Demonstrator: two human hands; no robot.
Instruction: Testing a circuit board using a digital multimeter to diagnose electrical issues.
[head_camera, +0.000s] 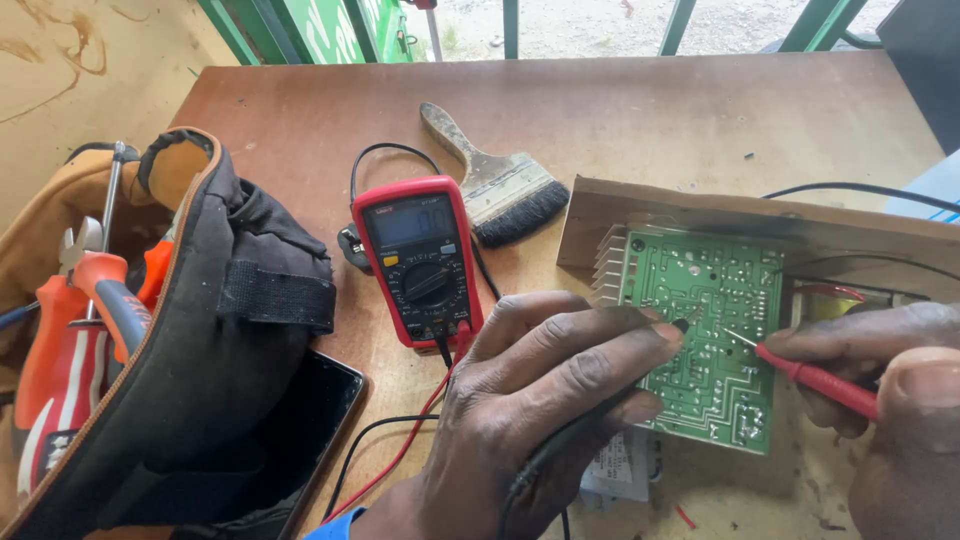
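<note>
My left hand (540, 400) is closed in a tight grip around the black probe (600, 410), its tip pressed down at the left edge of the green circuit board (710, 330); my right hand (890, 400) pinches the red probe (815, 378) between thumb and fingers, its thin metal point touching the solder side of the board near the middle. The board lies face-down (traces and solder dots up) on a piece of brown cardboard (700, 205), with a finned metal heat sink (608, 265) showing along its left edge; all of it rests on the brown wooden surface (620, 110). Just left of the board sits a red multimeter (420, 260), dial toward me, with a red lead (410, 440) and a black lead (370, 440) trailing from its bottom toward my left wrist. Behind the meter lies a worn paintbrush (495, 175) with dark bristles, close by but not touching it. On the far left stands an open tool bag (200, 330), tan and black, with orange-handled pliers (80, 300) poking out of it; a dark phone (310, 430) lies flat against the bag's lower edge. A small white label (622, 465) peeks from beneath the board, under my left fingers.
</note>
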